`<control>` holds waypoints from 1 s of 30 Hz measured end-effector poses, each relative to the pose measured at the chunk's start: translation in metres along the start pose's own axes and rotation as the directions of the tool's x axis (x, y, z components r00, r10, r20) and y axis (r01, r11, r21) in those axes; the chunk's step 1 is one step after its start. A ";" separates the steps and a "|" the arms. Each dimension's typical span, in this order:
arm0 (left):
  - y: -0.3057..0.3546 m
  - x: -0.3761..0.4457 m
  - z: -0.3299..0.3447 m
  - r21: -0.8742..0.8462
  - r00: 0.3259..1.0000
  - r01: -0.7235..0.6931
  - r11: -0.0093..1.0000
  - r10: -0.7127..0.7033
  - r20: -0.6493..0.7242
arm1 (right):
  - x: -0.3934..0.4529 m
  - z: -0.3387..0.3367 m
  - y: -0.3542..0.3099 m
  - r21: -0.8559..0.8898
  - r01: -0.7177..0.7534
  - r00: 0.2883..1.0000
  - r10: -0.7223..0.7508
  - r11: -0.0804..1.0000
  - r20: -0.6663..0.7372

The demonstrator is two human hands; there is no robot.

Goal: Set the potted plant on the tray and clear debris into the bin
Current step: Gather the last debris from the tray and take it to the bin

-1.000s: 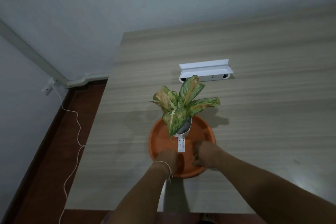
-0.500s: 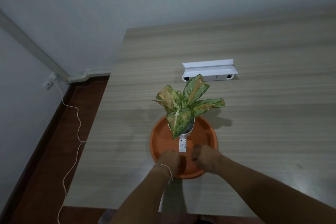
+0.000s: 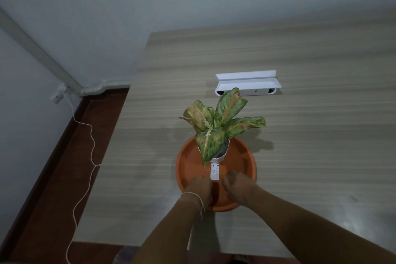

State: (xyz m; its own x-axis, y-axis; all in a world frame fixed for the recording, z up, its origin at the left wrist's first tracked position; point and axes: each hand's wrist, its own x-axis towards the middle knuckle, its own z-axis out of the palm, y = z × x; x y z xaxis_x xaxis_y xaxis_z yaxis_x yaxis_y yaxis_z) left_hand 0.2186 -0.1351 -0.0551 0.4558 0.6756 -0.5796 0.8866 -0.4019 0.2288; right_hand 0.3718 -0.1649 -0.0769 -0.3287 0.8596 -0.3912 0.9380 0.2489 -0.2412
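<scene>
A potted plant with speckled green and yellow leaves stands in a white pot on a round orange tray. A white label hangs down the pot's near side. My left hand and my right hand lie over the tray's near half, fingers curled, pressed against the pot's base from either side. The base itself is hidden between them. I see no debris and no bin.
The tray sits near the front left of a light wooden table. A white power strip box lies behind the plant. The table's left edge drops to a dark floor with a white cord along the wall.
Both hands stay at the pot's base on the tray. The plant and tray have not moved; only the view has shifted slightly.
</scene>
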 end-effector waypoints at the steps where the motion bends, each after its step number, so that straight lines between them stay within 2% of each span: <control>1: -0.004 0.000 -0.003 -0.078 0.999 0.033 0.996 -0.035 -0.026 | 0.000 -0.005 0.003 0.011 0.005 1.000 -0.005 1.000 0.007; 5: -0.022 -0.011 -0.014 -0.338 0.960 0.081 0.938 -0.165 -0.227 | -0.003 -0.017 0.013 0.092 -0.072 0.993 0.080 0.993 -0.091; 7: -0.031 -0.016 -0.019 -0.443 0.928 0.098 0.891 -0.242 -0.282 | -0.001 -0.015 0.018 0.200 -0.131 0.988 0.144 0.971 -0.053; 11: -0.047 -0.024 -0.025 -0.516 0.903 0.128 0.847 -0.314 -0.292 | 0.007 -0.038 0.000 0.346 -0.204 0.958 0.259 0.916 -0.120; 12: -0.049 -0.028 -0.026 -0.521 0.901 0.130 0.844 -0.319 -0.292 | 0.007 -0.043 -0.007 0.333 -0.248 0.956 0.285 0.910 -0.066; 14: -0.056 -0.035 -0.027 -0.512 0.901 0.128 0.849 -0.315 -0.297 | 0.008 -0.049 -0.019 0.325 -0.245 0.967 0.253 0.914 0.018; 17: -0.069 -0.048 -0.029 -0.522 0.896 0.105 0.846 -0.308 -0.319 | 0.013 -0.043 -0.034 0.319 -0.190 0.977 0.212 0.929 -0.036; 22: -0.102 -0.087 -0.023 -0.542 0.857 0.091 0.835 -0.343 -0.385 | 0.020 -0.051 -0.078 0.306 -0.151 0.984 0.172 0.940 -0.045; 30: -0.189 -0.191 0.006 -0.638 0.747 0.222 0.737 -0.549 -0.374 | 0.051 -0.052 -0.195 0.281 0.036 0.995 -0.008 0.959 -0.100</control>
State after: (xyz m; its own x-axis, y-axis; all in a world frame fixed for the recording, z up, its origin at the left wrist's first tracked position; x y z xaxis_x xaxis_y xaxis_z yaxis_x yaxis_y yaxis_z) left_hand -0.0363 -0.1922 0.0081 -0.1168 0.9568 -0.2664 0.8049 0.2483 0.5390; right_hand 0.1777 -0.1462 -0.0032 -0.3236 0.8979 -0.2984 0.8570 0.1445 -0.4947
